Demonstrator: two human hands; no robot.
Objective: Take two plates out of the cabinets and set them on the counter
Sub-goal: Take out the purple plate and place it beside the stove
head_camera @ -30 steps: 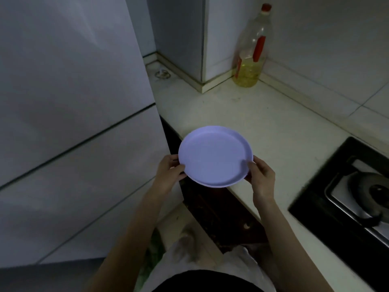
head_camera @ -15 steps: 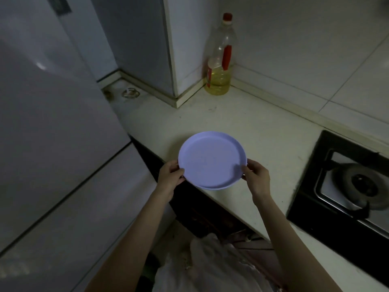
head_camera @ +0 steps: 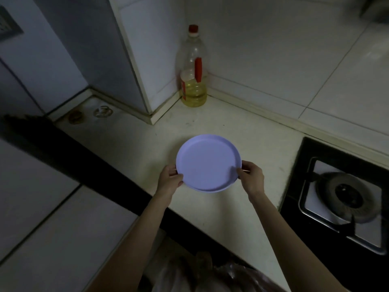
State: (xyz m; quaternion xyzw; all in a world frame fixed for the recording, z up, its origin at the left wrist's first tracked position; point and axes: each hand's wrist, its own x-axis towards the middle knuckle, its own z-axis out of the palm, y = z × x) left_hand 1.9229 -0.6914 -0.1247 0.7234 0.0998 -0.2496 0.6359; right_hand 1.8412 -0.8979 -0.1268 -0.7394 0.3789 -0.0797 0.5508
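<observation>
I see lavender plate (head_camera: 207, 163) face up, level over table (head_camera: 134, 142), left hand (head_camera: 169, 179) and right hand (head_camera: 251, 177) clamping opposite rims, second plate beneath uncertain.

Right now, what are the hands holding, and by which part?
Both hold the lavender plate by its rim: left hand on its left edge, right hand on its right.

Bare worktop (head_camera: 242, 131) open ahead of and either side of my hands; oil bottle (head_camera: 193, 76) stands well back in wall corner; gas hob (head_camera: 341, 194) blocks right side; two stains (head_camera: 90, 114) far left, flat.
</observation>
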